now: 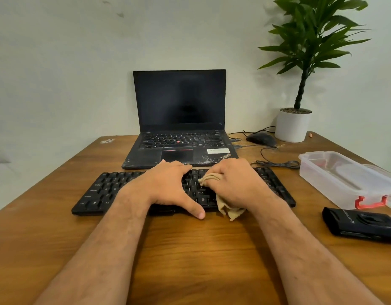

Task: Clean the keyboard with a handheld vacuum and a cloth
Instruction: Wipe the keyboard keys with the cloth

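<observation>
The brown wooden tabletop (58, 216) carries all items. At the far centre stands an open black laptop with a dark screen (179, 119); a green leafy plant in a white round pot (292, 126) stands at the far right, with a black corded mouse (261, 138) just beside it. A clear lidded plastic container with red clips (344, 179) lies at the right. The flat black external keyboard (102, 192) lies near the centre, just in front of the laptop. The black handheld vacuum (361, 224) lies on the tabletop at the near right, well apart from both hands.

The left hand (168, 186) rests flat on the middle of the keyboard, fingers spread and extended, thumb on the near edge, bracing the unit. The right hand (236, 186) grips a bunched beige cloth (229, 211) and presses it onto the keys right of centre.

Step in hand, as judged: cloth wiping. The next move calls for drawing the cloth along the key rows while the left hand holds the keyboard steady, then shifting to the uncovered left section
</observation>
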